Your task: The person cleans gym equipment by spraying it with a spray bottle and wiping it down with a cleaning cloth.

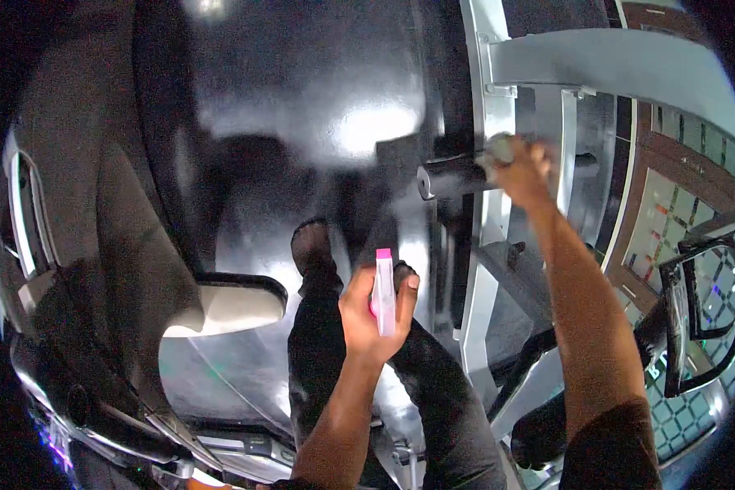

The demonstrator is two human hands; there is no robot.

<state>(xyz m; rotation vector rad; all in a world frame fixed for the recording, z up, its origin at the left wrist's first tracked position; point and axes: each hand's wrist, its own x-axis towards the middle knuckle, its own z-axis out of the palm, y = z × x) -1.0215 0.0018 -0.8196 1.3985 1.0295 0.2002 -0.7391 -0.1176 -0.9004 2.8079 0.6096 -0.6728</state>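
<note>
My left hand (358,314) is wrapped round a spray bottle (385,298), seen from above, with a white head and a pink nozzle pointing forward. The bottle's body is mostly hidden under the head and my fingers. Further forward on the right, my right hand (527,171) is closed on a greyish cloth (500,149), blurred by motion. The cloth is against a dark padded roller (453,178) that sticks out from a light metal frame (498,196).
A dark car (82,204) runs along the left side, its wing mirror (229,306) jutting out. Light frame bars with a wide curved beam (604,61) stand on the right. Near the right edge is a black handle-like frame (706,318). The dark floor (302,82) is glossy.
</note>
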